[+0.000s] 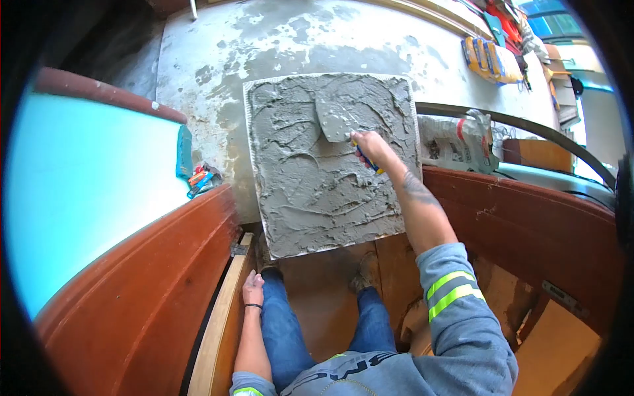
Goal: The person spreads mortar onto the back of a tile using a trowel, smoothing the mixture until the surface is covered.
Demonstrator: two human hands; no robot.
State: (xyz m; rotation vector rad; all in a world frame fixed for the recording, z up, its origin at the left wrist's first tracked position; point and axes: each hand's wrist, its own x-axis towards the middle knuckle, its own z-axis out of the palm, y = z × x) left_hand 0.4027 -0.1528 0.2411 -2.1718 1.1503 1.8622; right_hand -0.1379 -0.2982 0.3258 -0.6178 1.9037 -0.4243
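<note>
My right hand grips the blue and yellow handle of a trowel. The trowel's broad blade, smeared with grey, lies against wet mortar in the upper middle of a large square tile. Ridged mortar covers almost the whole tile, leaving a thin pale rim along its edges. Low on the left, my left hand hangs beside my thigh with its fingers curled in and nothing visible in them.
Brown wooden doors stand on both sides of me. Beyond the tile is a patchy grey and white floor. Yellow and blue bags lie at upper right, a plastic-wrapped bag right of the tile, and small tools at left.
</note>
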